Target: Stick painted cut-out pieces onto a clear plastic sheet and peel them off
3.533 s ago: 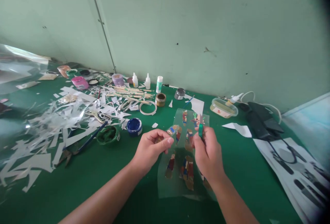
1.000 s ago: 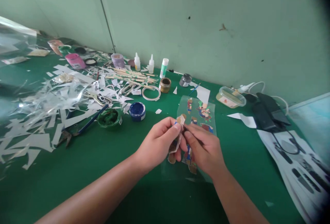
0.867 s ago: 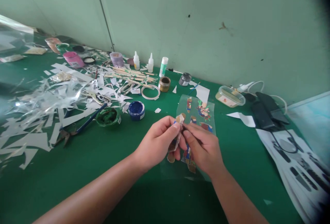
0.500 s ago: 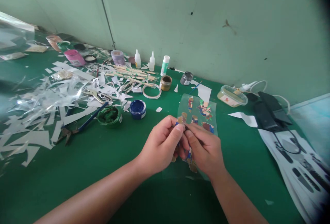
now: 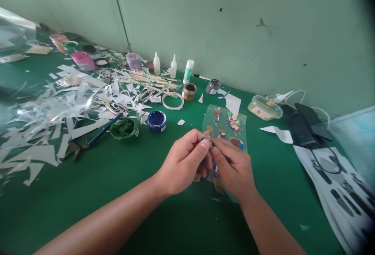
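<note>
My left hand [image 5: 186,161] is closed, thumb pressed over a small painted cutout [image 5: 206,134] in brown and blue, much of it hidden by fingers. Against it my right hand [image 5: 234,165] is also closed, thumb and forefinger pinched together at the cutout; whatever they pinch is too small and covered to make out. Beneath and behind both hands lies a clear plastic sheet [image 5: 241,124] bearing several painted cutouts in brown, blue and red, and a figure [image 5: 233,123] with green parts.
To the left are open blue [image 5: 156,122] and green [image 5: 124,129] paint jars, pliers [image 5: 88,143] and many paper scraps [image 5: 32,155]. Glue bottles [image 5: 173,67], a glue stick [image 5: 188,72] and a tape ring [image 5: 172,101] stand behind. On the right are a plastic tub [image 5: 265,108] and printed sheets [image 5: 325,196].
The view has shifted slightly. Both hands stay together around the cutout, with only small finger movements.
</note>
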